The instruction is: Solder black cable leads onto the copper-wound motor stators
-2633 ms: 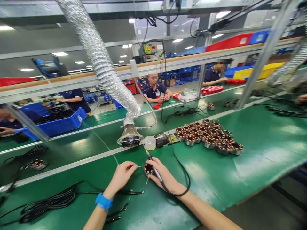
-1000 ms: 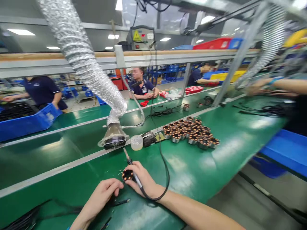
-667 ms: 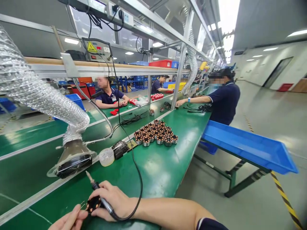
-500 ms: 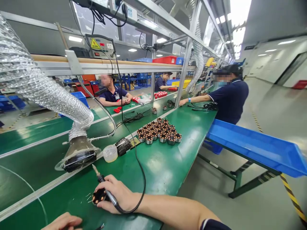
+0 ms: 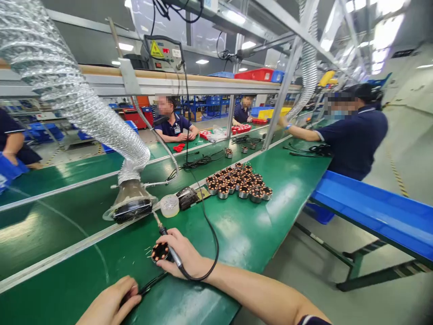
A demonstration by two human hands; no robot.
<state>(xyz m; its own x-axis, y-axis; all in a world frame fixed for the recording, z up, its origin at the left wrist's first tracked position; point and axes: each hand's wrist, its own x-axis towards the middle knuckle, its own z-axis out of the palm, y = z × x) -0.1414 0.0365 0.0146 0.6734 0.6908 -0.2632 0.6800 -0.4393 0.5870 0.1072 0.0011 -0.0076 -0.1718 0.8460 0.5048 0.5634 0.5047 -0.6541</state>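
Observation:
My right hand [image 5: 184,255] is closed round a soldering iron [image 5: 175,256], its tip pointing up and away. Between the thumb and fingers of that same hand sits a motor stator [image 5: 159,252] with copper windings and thin wire ends sticking out to the left. Lower left, my left hand [image 5: 113,301] pinches a black cable [image 5: 154,283], which runs up towards the stator and passes near my right wrist. Whether the cable touches the stator is hidden. The iron's black cord loops beneath my right wrist and up to the soldering station [image 5: 164,53] on the shelf.
Several stators [image 5: 237,183] stand grouped on the green bench [image 5: 216,243]. A fume hood [image 5: 131,203] on a foil duct hangs left, beside a round clear container [image 5: 169,206] and a black holder [image 5: 187,197]. A blue tray [image 5: 372,212] lies right. Several co-workers are around the line.
My left hand has come up and rightwards into view and now grips the black cable. The view has turned left. My right hand still holds the iron and stator.

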